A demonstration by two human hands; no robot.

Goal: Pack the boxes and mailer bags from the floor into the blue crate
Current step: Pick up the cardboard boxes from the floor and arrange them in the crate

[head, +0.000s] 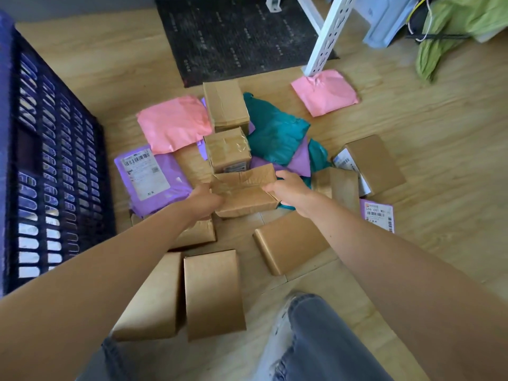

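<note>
The packing looks to be near its start. The crate [55,174] stands at the left side of the floor [439,174] and shows only its slatted outer wall (its inside is out of view, so what it holds cannot be told). A good heap lies on the floor beside it.

Both hands are on one box [244,188] in the middle of that heap. The left hand [204,199] grips its left end with the fingers curled round it. The right hand [288,192] holds the right end, fingers over the top and thumb on the near side. I cannot tell whether the box is clear of the heap or resting on it. It sits just in front of a smaller taped box [228,149].

Left to pack, as far as shows:
- a pink mailer [173,122] and a purple mailer [151,177] on the crate side of the heap
- a teal mailer [277,133] toward the right
- a second pink mailer [325,92] apart from the rest, at the foot of a shelf leg [327,37]
- the other purple mailer [378,213] at the right
- a far box [225,105] at the edge of the mat [233,37]
- a pair of boxes [376,163] on the right
- three near boxes [213,292] closest to the person

Judging by the heap, nearly the whole job lies ahead.
</note>
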